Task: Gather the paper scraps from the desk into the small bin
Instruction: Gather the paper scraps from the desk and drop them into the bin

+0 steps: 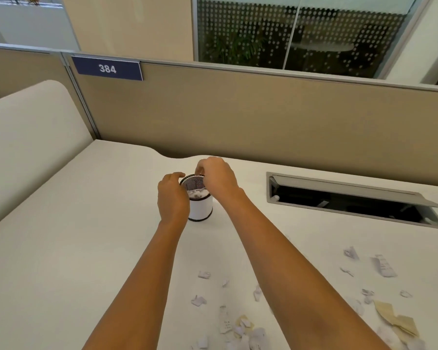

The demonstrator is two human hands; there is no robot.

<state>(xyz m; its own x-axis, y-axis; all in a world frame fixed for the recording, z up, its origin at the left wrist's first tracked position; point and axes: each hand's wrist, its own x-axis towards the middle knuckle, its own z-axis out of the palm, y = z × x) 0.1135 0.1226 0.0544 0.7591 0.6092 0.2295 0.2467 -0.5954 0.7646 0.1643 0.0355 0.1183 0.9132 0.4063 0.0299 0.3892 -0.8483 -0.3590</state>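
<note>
Hovering over the small bin (200,205): right hand (219,176) pinching above its rim, left hand (172,195) cupping its side; paper scraps (240,327) lying nearer.

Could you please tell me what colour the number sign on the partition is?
The number sign is dark blue with white digits, seen clearly in the head view.

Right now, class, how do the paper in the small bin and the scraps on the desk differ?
The paper in the bin is bunched together; the scraps on the desk lie scattered. The binned paper sits between both hands; the desk scraps lie nearer the camera, some tan. Both are torn paper.
</note>
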